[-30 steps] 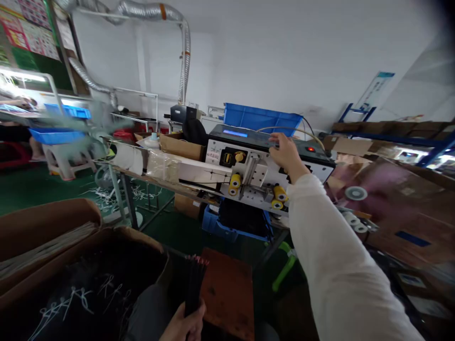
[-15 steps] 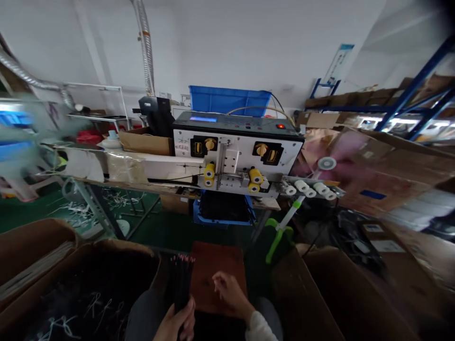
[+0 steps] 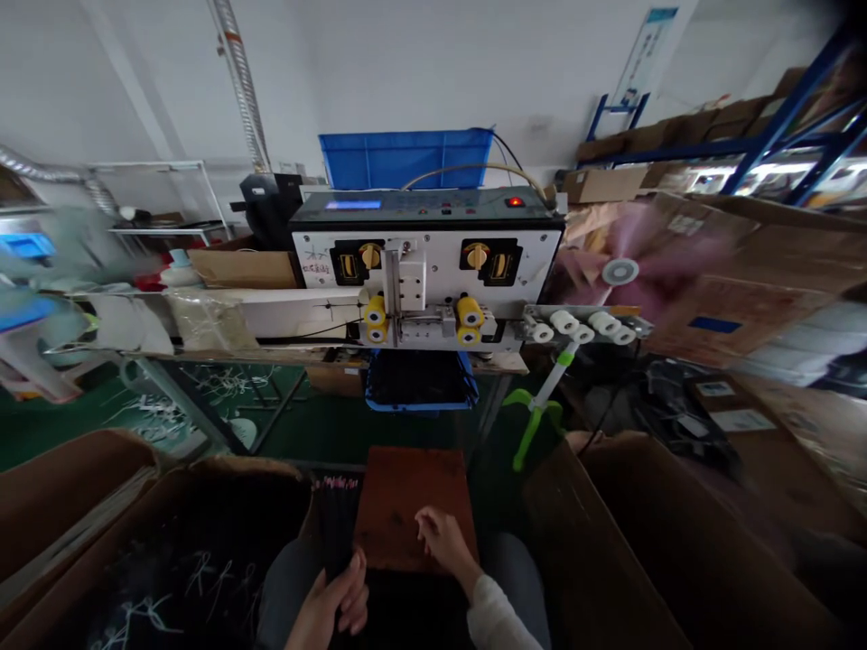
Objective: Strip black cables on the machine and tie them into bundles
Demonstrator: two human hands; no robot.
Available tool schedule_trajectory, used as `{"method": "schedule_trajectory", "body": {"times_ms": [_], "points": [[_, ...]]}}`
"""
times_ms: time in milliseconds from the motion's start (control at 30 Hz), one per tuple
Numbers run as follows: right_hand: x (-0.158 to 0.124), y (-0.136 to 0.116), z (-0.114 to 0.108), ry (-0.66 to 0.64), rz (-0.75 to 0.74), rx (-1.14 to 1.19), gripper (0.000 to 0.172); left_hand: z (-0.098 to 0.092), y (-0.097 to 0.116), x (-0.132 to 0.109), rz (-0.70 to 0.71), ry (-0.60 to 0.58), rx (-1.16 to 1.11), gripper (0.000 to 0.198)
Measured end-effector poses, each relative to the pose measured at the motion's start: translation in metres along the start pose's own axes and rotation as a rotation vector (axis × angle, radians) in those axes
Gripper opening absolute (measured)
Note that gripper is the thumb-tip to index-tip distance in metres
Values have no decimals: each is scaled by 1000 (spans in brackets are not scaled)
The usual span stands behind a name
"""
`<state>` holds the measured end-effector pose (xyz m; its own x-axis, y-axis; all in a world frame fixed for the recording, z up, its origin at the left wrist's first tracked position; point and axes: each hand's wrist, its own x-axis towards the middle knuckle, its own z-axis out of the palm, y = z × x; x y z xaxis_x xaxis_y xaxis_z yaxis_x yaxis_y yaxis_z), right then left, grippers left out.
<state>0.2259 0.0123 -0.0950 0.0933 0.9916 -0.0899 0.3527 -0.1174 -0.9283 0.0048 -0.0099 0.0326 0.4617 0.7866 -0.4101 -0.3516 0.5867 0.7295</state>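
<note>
The left hand (image 3: pixel 333 600) grips the lower part of a bundle of thin black wires with pinkish tips (image 3: pixel 337 515), held roughly upright beside a flat reddish-brown board (image 3: pixel 406 478). Over this board, the right hand (image 3: pixel 445 542) has loosely curled fingers; whether they hold anything cannot be told. Farther off stands a white-fronted machine with yellow rollers (image 3: pixel 440 275), a blue plastic bin (image 3: pixel 406 158) behind it.

From the head, the only view looks forward and down over the nearby fingers (image 3: pixel 355 599) toward the bench (image 3: pixel 507 363) beyond them.
</note>
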Motion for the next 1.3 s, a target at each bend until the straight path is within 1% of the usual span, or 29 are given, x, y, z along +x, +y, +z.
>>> {"method": "schedule_trajectory", "body": {"times_ms": [133,333,400,467,500,567,667,767,833,900,1000,1067,1200,1300], "points": [[-1,1,1,14,-5,-23,28,-1,0,0,6,6,7,44],[-3,2,1,-10,-18,-40,25,-1,0,-2,32,46,62,48],[-1,-2,0,-37,-8,-35,21,1,1,-4,42,46,65,48],[2,-15,-3,-69,-5,-13,19,2,2,-7,44,58,59,46],[5,-27,-5,-84,-8,3,19,2,3,-7,44,59,47,46],[11,-60,-10,-118,-42,47,21,2,6,-9,49,56,17,45],[25,-126,-18,-184,-141,167,23,2,9,-12,61,71,-10,45],[43,-194,-20,-242,-226,358,26,4,11,-18,63,124,-24,46],[56,-232,-17,-248,-259,510,29,4,13,-23,61,149,-55,47],[72,-263,-11,-185,-263,665,33,5,14,-28,61,156,-91,47],[98,-296,1,-34,-184,909,38,3,15,-33,84,130,-123,45],[114,-311,8,48,-108,1044,37,-1,15,-35,107,97,-129,43],[139,-330,17,168,-47,1178,26,-9,13,-35,121,59,-114,43],[147,-339,22,251,-36,1227,18,-14,11,-34,143,42,-107,43]]}}
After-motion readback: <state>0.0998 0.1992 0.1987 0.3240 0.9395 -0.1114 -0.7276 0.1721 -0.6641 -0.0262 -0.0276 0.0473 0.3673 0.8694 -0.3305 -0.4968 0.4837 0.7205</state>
